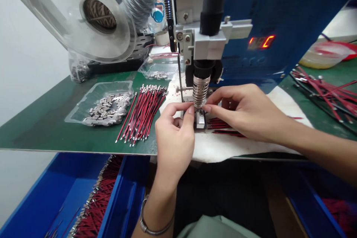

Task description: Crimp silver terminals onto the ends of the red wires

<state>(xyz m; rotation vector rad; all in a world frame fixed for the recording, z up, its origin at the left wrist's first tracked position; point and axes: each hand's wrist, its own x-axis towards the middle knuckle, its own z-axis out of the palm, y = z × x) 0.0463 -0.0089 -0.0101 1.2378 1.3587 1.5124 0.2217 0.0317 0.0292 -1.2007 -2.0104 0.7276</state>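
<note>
My left hand (175, 130) has thumb and index finger pinched at the left side of a small metal fixture (200, 121). From the right, my right hand (242, 109) pinches close to the same spot, just under the machine's spring-wrapped tip (201, 88). What the fingertips hold is too small and too covered to make out. Beneath my right hand lie red and black wires (223, 124) on a white cloth (214, 147). A bundle of red and black wires with silver metal ends (145, 113) rests left of my left hand.
A clear plastic tray (75, 113) holds small silver metal parts (107, 109); another clear tray (156, 70) stands behind. The blue machine body (251, 11) rises at the back. Below the green tabletop (36, 126), a blue bin (67, 178) contains many wires. More wires (329, 93) lie at right.
</note>
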